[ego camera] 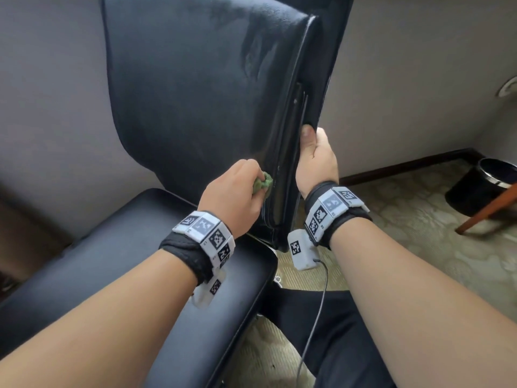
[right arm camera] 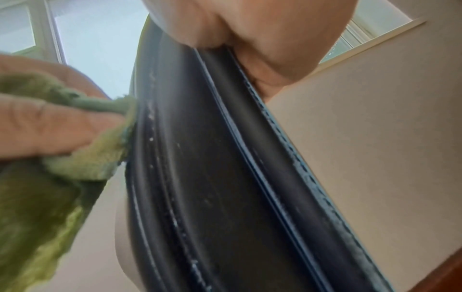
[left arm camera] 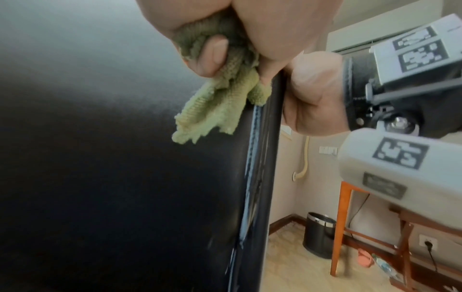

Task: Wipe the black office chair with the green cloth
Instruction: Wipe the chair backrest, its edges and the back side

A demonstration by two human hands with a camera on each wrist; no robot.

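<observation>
The black office chair's backrest [ego camera: 195, 88] fills the upper middle of the head view, its seat [ego camera: 117, 256] below at the left. My left hand [ego camera: 237, 189] grips the bunched green cloth [ego camera: 68, 182] and holds it against the lower backrest close to the side seam. In the left wrist view the cloth [left arm camera: 220, 98] hangs from my curled fingers against the black surface [left arm camera: 100, 177]. My right hand [ego camera: 316, 161] grips the backrest's right edge, thumb on the front. The right wrist view shows that edge [right arm camera: 225, 168], speckled with white dust, and the cloth [right arm camera: 82, 158] at its left.
A black waste bin [ego camera: 481, 183] stands on the patterned carpet at the right, beside a wooden table leg [ego camera: 486, 211]. Grey walls lie behind the chair. A cable [ego camera: 316, 317] runs down from my right wrist over my dark trouser leg.
</observation>
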